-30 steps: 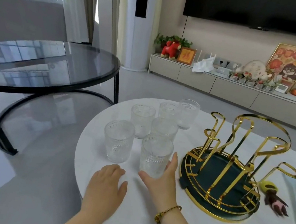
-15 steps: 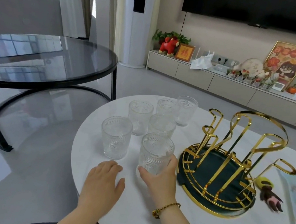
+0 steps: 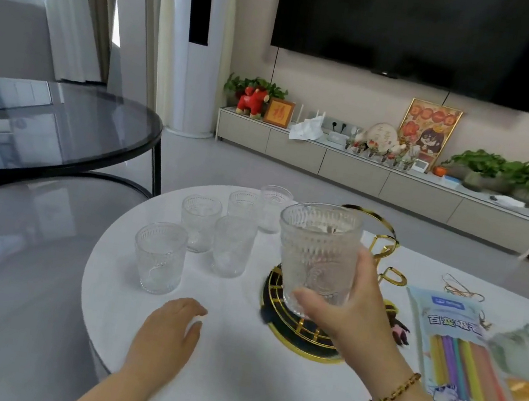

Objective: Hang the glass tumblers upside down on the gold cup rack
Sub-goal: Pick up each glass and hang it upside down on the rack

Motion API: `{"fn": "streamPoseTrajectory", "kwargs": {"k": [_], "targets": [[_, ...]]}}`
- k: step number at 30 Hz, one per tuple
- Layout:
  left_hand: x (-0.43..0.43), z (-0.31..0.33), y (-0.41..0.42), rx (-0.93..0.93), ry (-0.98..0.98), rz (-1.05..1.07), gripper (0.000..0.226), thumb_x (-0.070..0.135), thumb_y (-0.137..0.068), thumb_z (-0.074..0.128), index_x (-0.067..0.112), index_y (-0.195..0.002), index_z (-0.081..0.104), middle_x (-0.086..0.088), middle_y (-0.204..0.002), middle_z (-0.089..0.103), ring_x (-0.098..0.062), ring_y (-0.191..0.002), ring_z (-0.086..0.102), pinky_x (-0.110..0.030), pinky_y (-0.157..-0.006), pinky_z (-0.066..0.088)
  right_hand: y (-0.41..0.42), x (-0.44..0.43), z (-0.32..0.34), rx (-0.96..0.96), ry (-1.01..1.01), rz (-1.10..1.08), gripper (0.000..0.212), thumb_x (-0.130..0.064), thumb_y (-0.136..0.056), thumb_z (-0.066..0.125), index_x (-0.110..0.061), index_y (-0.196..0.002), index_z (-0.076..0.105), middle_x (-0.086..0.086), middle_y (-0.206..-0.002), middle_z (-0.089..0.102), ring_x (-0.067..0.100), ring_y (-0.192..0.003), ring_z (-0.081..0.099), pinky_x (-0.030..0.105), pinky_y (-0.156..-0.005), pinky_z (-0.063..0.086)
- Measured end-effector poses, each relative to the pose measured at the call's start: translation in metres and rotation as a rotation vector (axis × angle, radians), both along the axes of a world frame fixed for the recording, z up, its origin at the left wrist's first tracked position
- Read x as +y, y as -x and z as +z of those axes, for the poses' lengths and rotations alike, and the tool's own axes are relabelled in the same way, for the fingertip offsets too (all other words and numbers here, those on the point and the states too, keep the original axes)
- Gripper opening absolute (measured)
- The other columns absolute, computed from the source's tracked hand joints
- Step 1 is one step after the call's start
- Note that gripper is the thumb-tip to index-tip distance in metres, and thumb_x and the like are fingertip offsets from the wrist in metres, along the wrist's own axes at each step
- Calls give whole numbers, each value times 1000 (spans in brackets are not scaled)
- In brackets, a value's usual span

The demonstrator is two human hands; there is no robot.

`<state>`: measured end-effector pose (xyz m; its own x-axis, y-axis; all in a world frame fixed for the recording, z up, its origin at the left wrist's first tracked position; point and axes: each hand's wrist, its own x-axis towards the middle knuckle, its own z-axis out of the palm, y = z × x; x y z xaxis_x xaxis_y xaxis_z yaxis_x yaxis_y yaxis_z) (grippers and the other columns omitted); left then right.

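My right hand (image 3: 348,309) grips a textured glass tumbler (image 3: 317,250) and holds it upright in the air, in front of the gold cup rack (image 3: 384,247). The rack stands on its dark round tray with a gold rim (image 3: 295,338); the held tumbler and my hand hide most of it. Several more tumblers stand upright on the white table (image 3: 229,368) to the left, the nearest one (image 3: 159,256) at the front. My left hand (image 3: 167,334) lies flat on the table, fingers together, holding nothing.
A packet of coloured straws (image 3: 472,365) and a small dark figurine (image 3: 397,325) lie right of the rack. A dark glass round table (image 3: 53,125) stands to the left. A TV, a low cabinet and plants are beyond, across the floor.
My right hand has closed on the nearest tumbler and lifted it off the table, up and to the right in front of the rack. My left hand stayed on the table.
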<state>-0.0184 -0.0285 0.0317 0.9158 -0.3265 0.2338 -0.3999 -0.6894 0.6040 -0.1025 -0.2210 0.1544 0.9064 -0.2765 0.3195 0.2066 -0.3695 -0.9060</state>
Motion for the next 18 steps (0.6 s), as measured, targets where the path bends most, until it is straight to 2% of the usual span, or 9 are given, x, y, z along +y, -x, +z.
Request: {"fn": "streamPoseTrajectory", "kwargs": {"k": [1, 3, 5, 7, 9, 11, 15, 16, 18], "targets": [[-12, 11, 2, -32, 45, -38, 26, 10, -89, 49, 14, -113, 57, -3, -125, 57, -17, -119, 48, -19, -95, 28, 4, -10, 11, -20, 9, -39, 70, -13, -60, 75, -39, -108, 31, -24, -100, 46, -18, -85, 51, -2, -53, 42], [-40, 40, 3, -84, 120, -105, 31, 12, -91, 46, 19, -121, 51, 1, -132, 53, -15, -124, 45, -19, -100, 28, 13, -30, 34, -39, 29, -122, 73, -19, -59, 75, -37, -110, 27, -24, -99, 42, -6, -84, 53, 0, -50, 44], [-69, 69, 0, -109, 144, -152, 41, 17, -92, 44, 26, -131, 38, 5, -143, 41, -13, -131, 37, -25, -107, 28, 17, -51, 57, -55, 60, -213, 70, -24, -59, 75, -38, -107, 25, -17, -100, 45, 0, -87, 50, 9, -49, 47], [-96, 91, -5, -128, 140, -171, 53, 14, -92, 45, 28, -138, 24, 6, -150, 29, -15, -135, 30, -30, -109, 27, 19, -75, 78, -70, 95, -324, 65, -28, -61, 74, -35, -105, 27, -7, -102, 47, 8, -87, 51, 13, -59, 40], [-114, 102, -10, -127, 111, -180, 64, 6, -89, 47, 28, -140, 16, 5, -152, 24, -17, -136, 28, -32, -110, 27, 17, -96, 95, -69, 164, -413, 62, -29, -63, 74, -31, -108, 32, -4, -104, 46, 8, -84, 49, 15, -61, 35], [-123, 100, -14, -115, 40, -213, 68, 2, -86, 46, 27, -140, 13, 2, -153, 21, -18, -138, 22, -32, -113, 21, 9, -110, 105, -34, 261, -481, 66, -32, -63, 74, -26, -119, 39, -2, -110, 47, 11, -90, 48, 18, -67, 37], [-126, 90, -22, -154, -96, -254, 63, 5, -87, 44, 25, -139, 16, 2, -154, 16, -14, -141, 9, -28, -114, 12, -15, -135, 113, 175, 373, -540, 78, -37, -64, 73, -18, -130, 35, 7, -139, 40, 25, -122, 39, 37, -92, 35], [-125, 90, -24, -166, -105, -256, 61, 6, -87, 43, 25, -139, 16, 3, -154, 17, -13, -141, 10, -27, -114, 12, -23, -138, 114, 258, 394, -533, 79, -38, -64, 73, -17, -129, 33, 8, -140, 38, 26, -122, 38, 38, -93, 36], [-124, 89, -27, -183, -127, -260, 59, 10, -89, 42, 26, -140, 16, 5, -154, 16, -11, -141, 9, -25, -112, 9, -40, -142, 117, 382, 442, -511, 80, -37, -63, 74, -12, -125, 31, 12, -129, 43, 24, -108, 43, 33, -81, 38]]}}
